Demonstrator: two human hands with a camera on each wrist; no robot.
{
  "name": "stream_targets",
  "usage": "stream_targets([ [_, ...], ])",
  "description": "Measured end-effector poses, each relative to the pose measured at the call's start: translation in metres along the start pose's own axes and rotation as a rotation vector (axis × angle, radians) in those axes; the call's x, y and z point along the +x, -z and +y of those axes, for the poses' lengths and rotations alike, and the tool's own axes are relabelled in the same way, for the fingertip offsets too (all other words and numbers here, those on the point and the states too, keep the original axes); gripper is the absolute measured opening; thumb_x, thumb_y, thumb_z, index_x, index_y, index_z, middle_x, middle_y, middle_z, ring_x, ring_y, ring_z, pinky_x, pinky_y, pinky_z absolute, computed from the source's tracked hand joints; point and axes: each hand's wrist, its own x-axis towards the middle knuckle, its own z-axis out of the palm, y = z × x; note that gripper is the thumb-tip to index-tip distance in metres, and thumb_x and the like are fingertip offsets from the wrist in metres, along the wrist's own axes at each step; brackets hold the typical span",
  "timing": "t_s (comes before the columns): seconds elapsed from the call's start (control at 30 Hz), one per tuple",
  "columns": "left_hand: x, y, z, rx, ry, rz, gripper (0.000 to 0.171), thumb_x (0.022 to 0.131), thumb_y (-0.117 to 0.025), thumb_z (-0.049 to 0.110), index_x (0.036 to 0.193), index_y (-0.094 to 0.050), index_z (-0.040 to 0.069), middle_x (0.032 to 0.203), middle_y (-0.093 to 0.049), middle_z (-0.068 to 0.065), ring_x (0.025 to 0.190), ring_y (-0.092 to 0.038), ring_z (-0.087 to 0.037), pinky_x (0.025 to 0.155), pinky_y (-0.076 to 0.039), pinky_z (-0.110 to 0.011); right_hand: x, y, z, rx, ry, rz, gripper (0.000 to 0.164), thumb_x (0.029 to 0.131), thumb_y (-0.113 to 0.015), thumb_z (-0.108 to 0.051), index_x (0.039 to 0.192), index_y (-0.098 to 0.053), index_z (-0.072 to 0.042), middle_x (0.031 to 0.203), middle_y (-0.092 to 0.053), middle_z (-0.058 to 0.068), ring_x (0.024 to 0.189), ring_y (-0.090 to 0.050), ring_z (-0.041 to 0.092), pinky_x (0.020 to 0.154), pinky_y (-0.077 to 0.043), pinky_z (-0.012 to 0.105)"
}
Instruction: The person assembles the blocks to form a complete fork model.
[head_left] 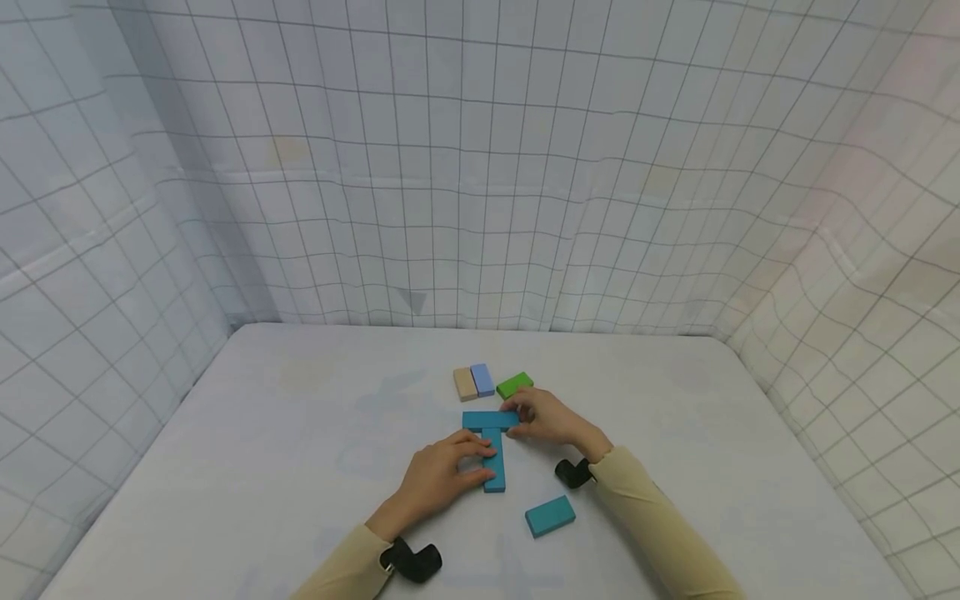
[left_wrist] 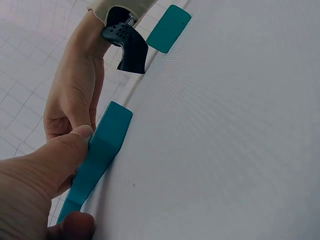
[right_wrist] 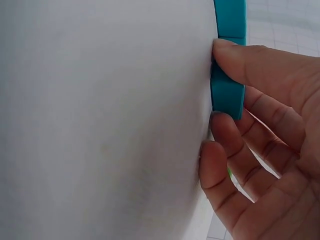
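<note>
In the head view, two long blue blocks lie on the white table in a T shape. The crossbar block sits at the far side, and the stem block runs from it toward me. My right hand pinches the crossbar's right end, its thumb on the near side. Bent fingers and thumb of my left hand hold the stem from the left. In the right wrist view, the right thumb presses against blue block, with other fingers curled beyond its end.
A shorter teal block lies apart, near my right forearm. Beyond the T are a tan block and a light blue block side by side, plus a green block near my right fingers. Grid-patterned curtains surround the table.
</note>
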Motion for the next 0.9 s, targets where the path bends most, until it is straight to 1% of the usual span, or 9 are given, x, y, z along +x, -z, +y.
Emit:
stream_targets([
  [0.1, 0.0003, -0.0008, -0.0009, -0.015, -0.005, 0.020, 0.033, 0.083, -0.070, 0.043, 0.109, -0.073, 0.022, 0.114, -0.061, 0.012, 0.089, -0.063, -0.010, 0.063, -0.047, -0.023, 0.0002, 0.0012, 0.0006, 0.011, 0.008, 0.000, 0.031, 0.084, -0.075, -0.016, 0.111, -0.065, -0.005, 0.090, -0.055, 0.000, 0.081, -0.053, 0.016, 0.072, -0.046, 0.029],
  [0.2, 0.0009, -0.0016, -0.0025, -0.040, 0.003, 0.031, 0.033, 0.082, -0.071, 0.043, 0.107, -0.073, 0.023, 0.114, -0.062, 0.013, 0.090, -0.062, -0.009, 0.062, -0.047, -0.022, 0.0003, 0.0022, 0.0009, 0.014, 0.008, 0.006, 0.031, 0.082, -0.076, -0.016, 0.110, -0.066, -0.006, 0.090, -0.055, -0.002, 0.081, -0.054, 0.016, 0.072, -0.046, 0.030],
  [0.33, 0.0017, -0.0021, -0.0044, -0.070, 0.025, 0.031, 0.033, 0.080, -0.072, 0.045, 0.106, -0.074, 0.024, 0.113, -0.062, 0.013, 0.078, -0.059, -0.005, 0.055, -0.041, -0.020, 0.0009, 0.0030, 0.0006, 0.023, -0.005, 0.014, 0.031, 0.080, -0.078, -0.015, 0.109, -0.068, -0.007, 0.090, -0.056, -0.003, 0.081, -0.056, 0.016, 0.073, -0.047, 0.029],
  [0.43, 0.0020, -0.0024, -0.0055, -0.082, 0.037, 0.029, 0.033, 0.080, -0.072, 0.046, 0.105, -0.074, 0.025, 0.113, -0.062, 0.014, 0.069, -0.054, -0.001, 0.052, -0.038, -0.019, 0.0013, 0.0034, -0.0012, 0.033, -0.027, 0.008, 0.032, 0.080, -0.078, -0.014, 0.110, -0.068, -0.007, 0.091, -0.056, -0.004, 0.081, -0.055, 0.016, 0.073, -0.046, 0.029],
  [0.63, 0.0017, -0.0017, -0.0054, -0.096, 0.043, 0.024, 0.033, 0.080, -0.072, 0.045, 0.106, -0.074, 0.025, 0.113, -0.061, 0.014, 0.060, -0.045, 0.003, 0.050, -0.038, -0.019, 0.0014, 0.0036, -0.0032, 0.040, -0.056, -0.014, 0.034, 0.081, -0.077, -0.013, 0.113, -0.065, -0.006, 0.092, -0.055, -0.003, 0.082, -0.054, 0.016, 0.073, -0.046, 0.029],
  [0.8, 0.0011, -0.0007, -0.0048, -0.103, 0.047, 0.022, 0.033, 0.080, -0.073, 0.045, 0.106, -0.074, 0.025, 0.114, -0.061, 0.014, 0.059, -0.045, 0.002, 0.050, -0.038, -0.019, -0.0001, 0.0028, -0.0006, 0.059, -0.039, -0.015, 0.039, 0.081, -0.077, -0.014, 0.117, -0.063, -0.006, 0.094, -0.055, -0.001, 0.083, -0.053, 0.016, 0.074, -0.046, 0.031],
  [0.9, 0.0003, -0.0012, -0.0045, -0.117, 0.051, 0.009, 0.033, 0.080, -0.072, 0.045, 0.106, -0.074, 0.024, 0.114, -0.061, 0.013, 0.062, -0.047, 0.002, 0.051, -0.038, -0.020, -0.0033, 0.0020, 0.0024, 0.079, -0.027, -0.015, 0.043, 0.082, -0.077, -0.015, 0.121, -0.061, -0.004, 0.097, -0.056, 0.000, 0.085, -0.053, 0.016, 0.076, -0.047, 0.031],
])
